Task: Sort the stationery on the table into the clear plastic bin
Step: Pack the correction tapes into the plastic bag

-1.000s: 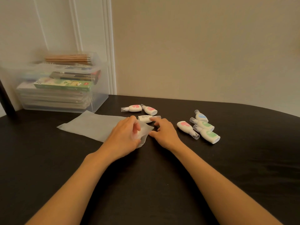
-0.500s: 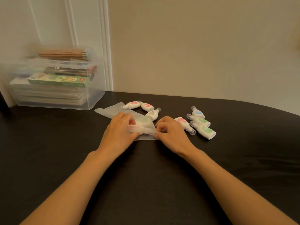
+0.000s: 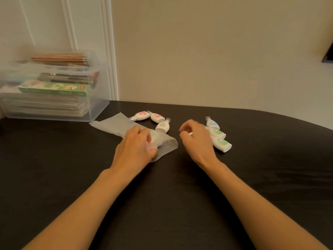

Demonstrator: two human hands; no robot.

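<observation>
A frosted plastic bag (image 3: 111,124) lies on the black table (image 3: 162,195) with its mouth to the right. My left hand (image 3: 137,147) grips the bag near the mouth, and a green-labelled correction tape (image 3: 153,135) shows through it. My right hand (image 3: 196,139) is curled over a white correction tape (image 3: 190,133), of which only the end shows. Loose correction tapes lie around: two pink ones (image 3: 142,115) (image 3: 157,117), a face-down one (image 3: 163,126), a blue one (image 3: 212,124) and two green ones (image 3: 219,132) (image 3: 222,144). The clear plastic bin (image 3: 97,107) stands at the back left.
The bin holds stacked packets, a green box (image 3: 54,88) and a tray of wooden pencils (image 3: 59,57) on top. A wall rises right behind the table's curved far edge. The near half of the table is bare dark surface under my forearms.
My right hand has let go of the bag's mouth and moved right onto the pink-labelled tape that lay beside it. My left hand still holds the bag, which has slid right.
</observation>
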